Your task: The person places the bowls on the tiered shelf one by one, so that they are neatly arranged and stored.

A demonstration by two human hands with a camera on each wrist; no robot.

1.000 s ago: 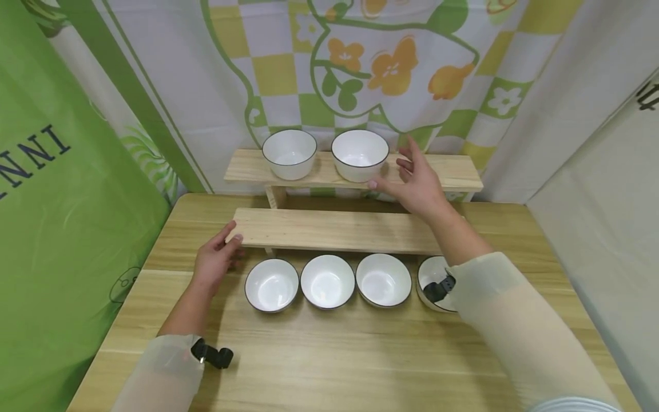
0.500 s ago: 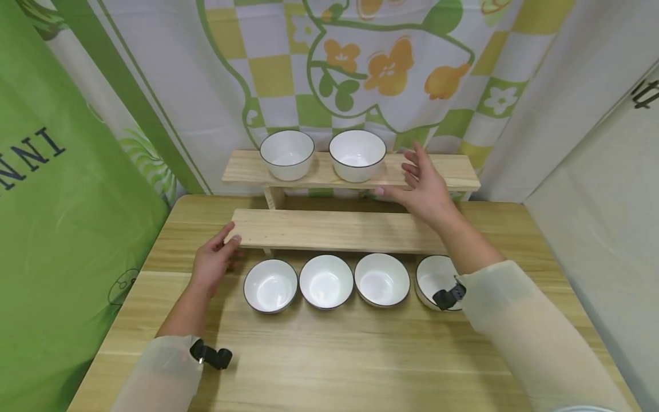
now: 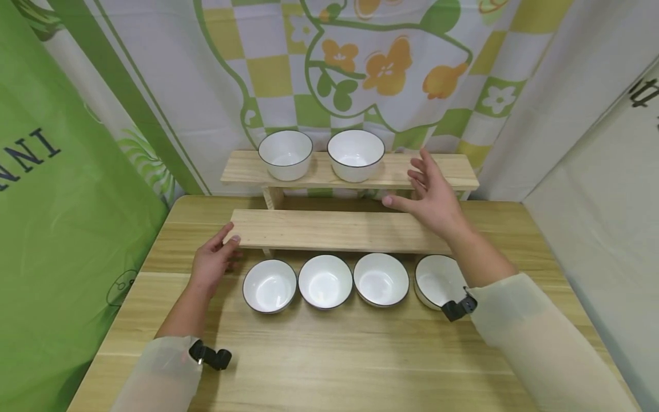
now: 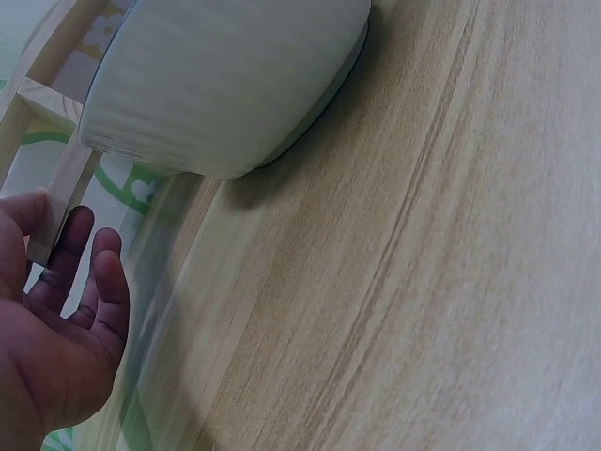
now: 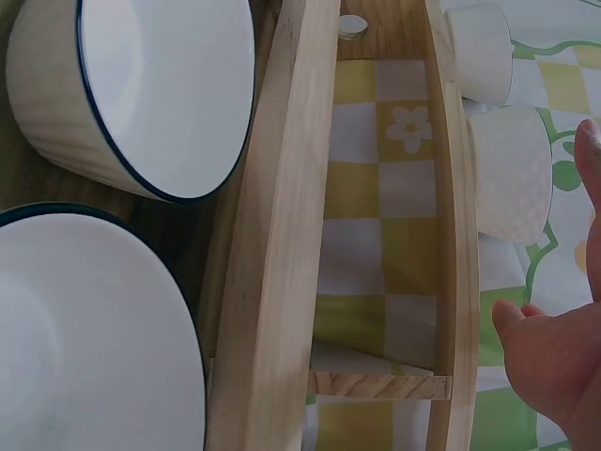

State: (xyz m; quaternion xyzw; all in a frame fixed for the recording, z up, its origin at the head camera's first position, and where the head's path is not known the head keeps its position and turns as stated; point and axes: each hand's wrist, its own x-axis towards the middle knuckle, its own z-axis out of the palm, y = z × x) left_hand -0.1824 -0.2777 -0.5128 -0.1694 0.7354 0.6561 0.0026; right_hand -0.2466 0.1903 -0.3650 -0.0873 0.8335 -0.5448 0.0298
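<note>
Pinching the lower shelf (image 3: 329, 230) is the left grip (image 3: 209, 264), while the right grip (image 3: 434, 199) hovers spread near a white bowl (image 3: 355, 154).

White, dark-rimmed bowls (image 3: 325, 282); pale wooden shelves (image 3: 334, 229); streaked tan desk (image 3: 329, 355); at twelve o'clock, curtain (image 3: 270, 77) checked green, yellow and white, with orange flowers (image 3: 386, 68).
</note>
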